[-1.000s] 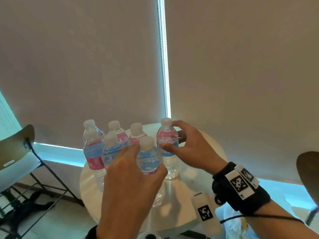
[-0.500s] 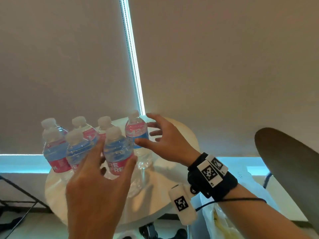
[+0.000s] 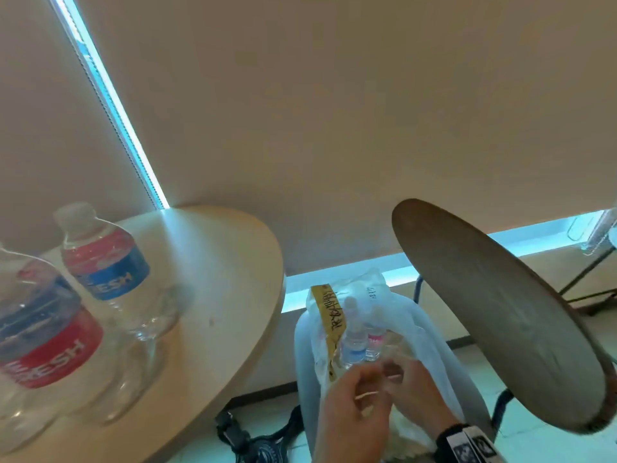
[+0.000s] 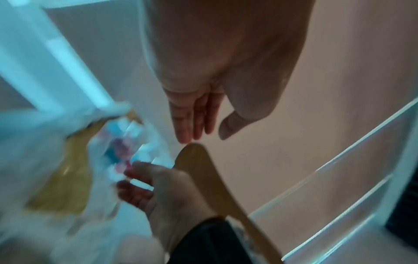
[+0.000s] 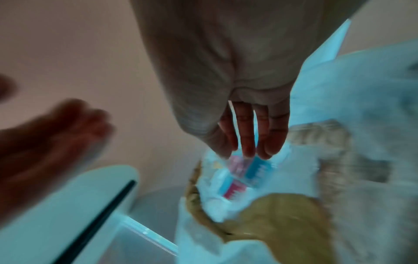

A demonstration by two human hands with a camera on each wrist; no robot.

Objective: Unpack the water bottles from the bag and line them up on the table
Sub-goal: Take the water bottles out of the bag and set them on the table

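Your right hand (image 3: 412, 392) and left hand (image 3: 355, 416), which a second ago were steadying bottles on the table, now both hang over the mouth of the translucent white plastic bag (image 3: 434, 332) on the floor, fingers straight and apart, holding nothing. Just below your fingertips stand two more small clear water bottles with red-and-blue labels (image 3: 362, 342), upright inside the bag. Two of the unpacked bottles (image 3: 110, 272) stand on the round pale tabletop (image 3: 220, 279) to your left, so the row waits while you fetch the next pair.
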